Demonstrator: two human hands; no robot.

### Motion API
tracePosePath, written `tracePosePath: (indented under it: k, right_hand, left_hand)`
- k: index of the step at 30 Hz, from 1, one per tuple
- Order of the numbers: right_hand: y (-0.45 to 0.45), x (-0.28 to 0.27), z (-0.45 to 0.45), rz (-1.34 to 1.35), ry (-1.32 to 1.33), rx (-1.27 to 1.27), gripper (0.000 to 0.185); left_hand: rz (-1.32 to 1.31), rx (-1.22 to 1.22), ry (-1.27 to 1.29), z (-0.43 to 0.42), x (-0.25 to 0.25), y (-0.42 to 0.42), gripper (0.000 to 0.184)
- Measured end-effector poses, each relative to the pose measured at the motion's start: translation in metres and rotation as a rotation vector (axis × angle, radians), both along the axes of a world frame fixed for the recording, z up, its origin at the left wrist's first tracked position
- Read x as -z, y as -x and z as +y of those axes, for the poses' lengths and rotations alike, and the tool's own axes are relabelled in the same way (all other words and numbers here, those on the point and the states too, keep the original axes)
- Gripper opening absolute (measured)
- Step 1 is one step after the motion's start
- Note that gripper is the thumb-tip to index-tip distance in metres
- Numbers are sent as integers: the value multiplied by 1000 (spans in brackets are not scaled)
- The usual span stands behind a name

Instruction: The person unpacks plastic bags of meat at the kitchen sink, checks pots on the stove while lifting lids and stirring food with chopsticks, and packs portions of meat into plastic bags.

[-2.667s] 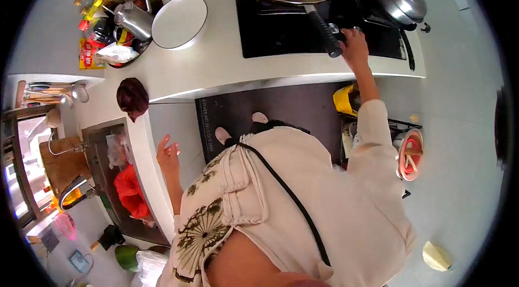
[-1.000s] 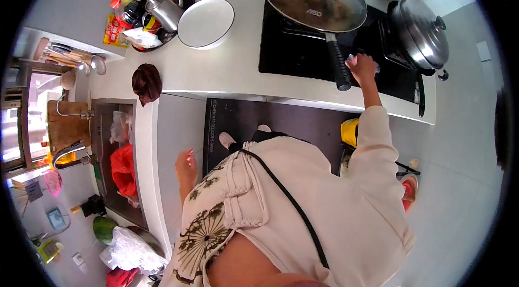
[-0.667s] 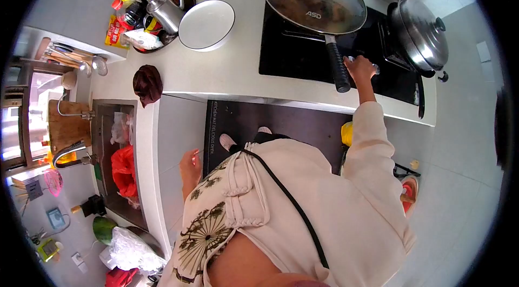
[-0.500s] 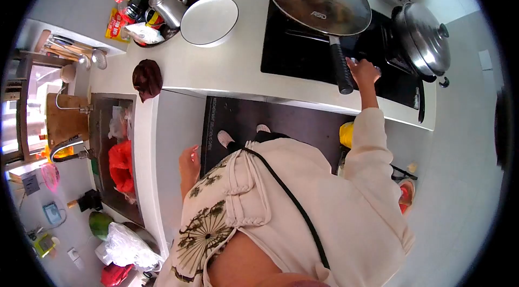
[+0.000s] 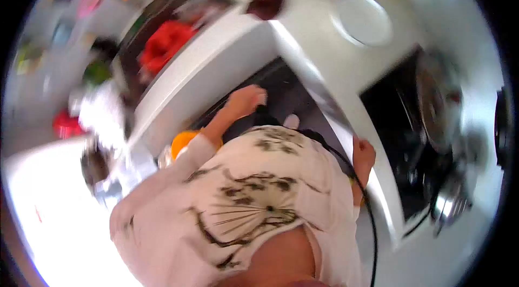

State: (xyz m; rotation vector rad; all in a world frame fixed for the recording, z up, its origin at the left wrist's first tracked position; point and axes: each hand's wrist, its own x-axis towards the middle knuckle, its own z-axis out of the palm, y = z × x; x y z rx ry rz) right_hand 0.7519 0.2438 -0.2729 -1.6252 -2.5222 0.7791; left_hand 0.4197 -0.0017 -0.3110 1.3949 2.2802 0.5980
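Observation:
The view is blurred by motion. My left hand (image 5: 246, 100) hangs in front of my body above the dark floor mat (image 5: 275, 79), its fingers smeared, with no object visible in it. My right hand (image 5: 364, 153) is curled closed beside the front edge of the counter (image 5: 324, 44), with nothing seen in it. To its right lies the black cooktop (image 5: 386, 106). On the cooktop is a pan with a glass lid (image 5: 432, 98), and a steel pot (image 5: 451, 198) stands at its lower right end. Neither hand touches them.
A white bowl (image 5: 363, 17) and a dark brown-red item (image 5: 266, 0) sit on the counter. A red bag (image 5: 167, 44) lies in the sink at upper left. White plastic (image 5: 102, 111) and a yellow-orange item (image 5: 184, 142) are further left.
The view has swung round, shifting the cooktop to the right and the sink to the top. My right hand has left the front of the cooktop, where it was beside the pan handle.

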Motion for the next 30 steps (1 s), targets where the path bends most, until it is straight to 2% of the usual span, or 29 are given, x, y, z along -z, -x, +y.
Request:
tracePosePath:
  k: [1, 5, 7, 9, 11, 13, 15, 19, 20, 23, 27, 30]
  right_hand:
    - [9, 5, -8, 107, 41, -39, 38]
    - [51, 26, -47, 88, 259, -178, 34]
    - [69, 27, -60, 118, 270, -334, 33]
    - [87, 30, -65, 27, 309, -325, 32]
    - [104, 36, -59, 79, 303, -504, 32]
    - [131, 23, -58, 73, 303, -545, 32]
    - [159, 17, -55, 51, 265, -625, 32]
    - [225, -8, -73, 117, 230, -777, 30]
    - [240, -2, -78, 150, 127, -857, 29]
    - [297, -21, -112, 105, 168, -841, 24]
    - [367, -37, -163, 88, 126, -916, 24]
    - [421, -53, -205, 184, 262, -966, 17]
  left_hand:
    - [-8, -58, -8, -2, 2, -10, 28]
    - [-8, -114, 77, -34, -12, -17, 27]
    - [-11, -144, 110, -55, -17, -14, 27]
    - [-2, -257, 108, -86, -23, -8, 28]
    - [34, -341, 98, -111, -26, -5, 29]
    - [4, -526, -114, -137, -28, 4, 25]
    - [-9, -608, -153, -165, -27, 20, 25]
    - [-122, -920, -239, -203, -44, 62, 22]
    - [-106, -924, -308, -213, -42, 76, 23]
    - [-142, -986, -331, -237, -44, 123, 24]
    - [-177, -920, -452, -267, -31, 189, 25]
    - [-177, -910, -387, -278, -41, 225, 24]
